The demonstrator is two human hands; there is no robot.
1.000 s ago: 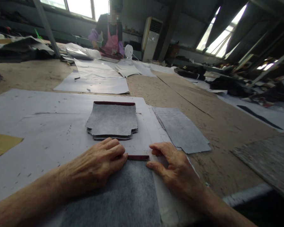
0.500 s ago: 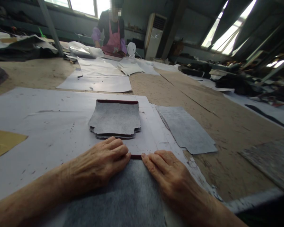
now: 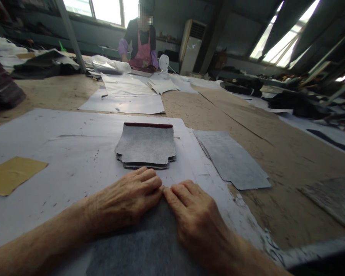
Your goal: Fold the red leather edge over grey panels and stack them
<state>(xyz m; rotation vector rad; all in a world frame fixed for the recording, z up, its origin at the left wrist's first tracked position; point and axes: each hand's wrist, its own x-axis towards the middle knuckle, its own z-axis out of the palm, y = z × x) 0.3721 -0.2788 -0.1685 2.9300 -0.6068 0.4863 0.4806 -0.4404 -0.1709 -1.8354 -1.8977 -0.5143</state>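
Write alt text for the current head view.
A bare left hand and right hand rest close together at the far edge of a gray sheet. Beyond them, a stack of gray pieces lies on white paper; a person in a pink apron is across the table.

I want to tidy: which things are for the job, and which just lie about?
For the job:
gray sheet under the left hand and right hand
probably red-edged gray stack ahead
probably gray pieces at right

Seemingly lying about:
yellow sheet
mottled slab

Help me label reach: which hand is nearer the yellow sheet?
Left: the left hand lies right of the yellow sheet, not touching; the right hand is farther right.
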